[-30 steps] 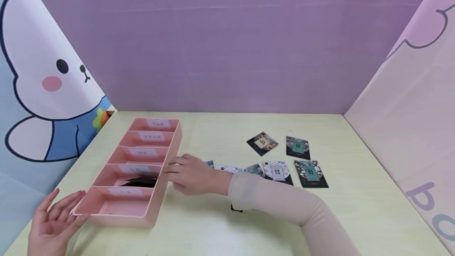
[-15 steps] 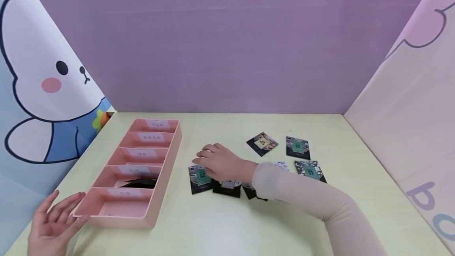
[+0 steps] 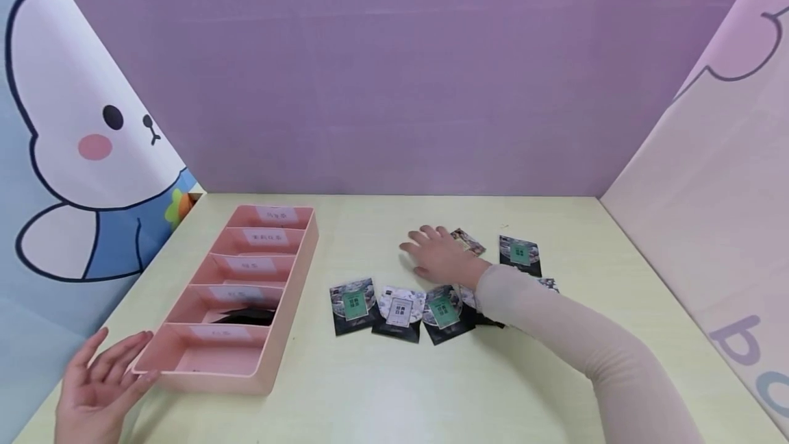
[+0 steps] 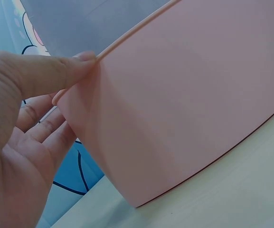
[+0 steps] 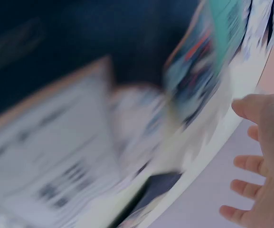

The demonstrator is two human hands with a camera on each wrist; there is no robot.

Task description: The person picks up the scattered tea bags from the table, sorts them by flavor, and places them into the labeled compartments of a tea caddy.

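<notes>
My left hand point(image 3: 101, 386) holds the near left corner of a pink divided box point(image 3: 294, 307), thumb at the front rim and fingers along the side. In the left wrist view the thumb point(image 4: 65, 73) lies on the rim. Black packets point(image 3: 248, 317) lie in the second compartment from the front. My right hand point(image 3: 439, 257), fingers spread and holding nothing, is over the table beside a packet with a cream label point(image 3: 471, 242), partly covering it. Nearer me lie a green-label packet point(image 3: 355, 305), a white-label packet point(image 3: 399, 314) and another green-label packet point(image 3: 445, 314).
A green-label packet point(image 3: 520, 254) lies at the back right. My right sleeve point(image 3: 555, 321) partly hides another packet point(image 3: 548, 284) and a dark one point(image 3: 487, 317). White labels with writing mark the box's compartments. A purple backdrop point(image 3: 394, 88) closes off the table's far side.
My right hand has moved away from the box's right side, rightward and back across the table, uncovering the front row of packets. The left hand has stayed at the box corner.
</notes>
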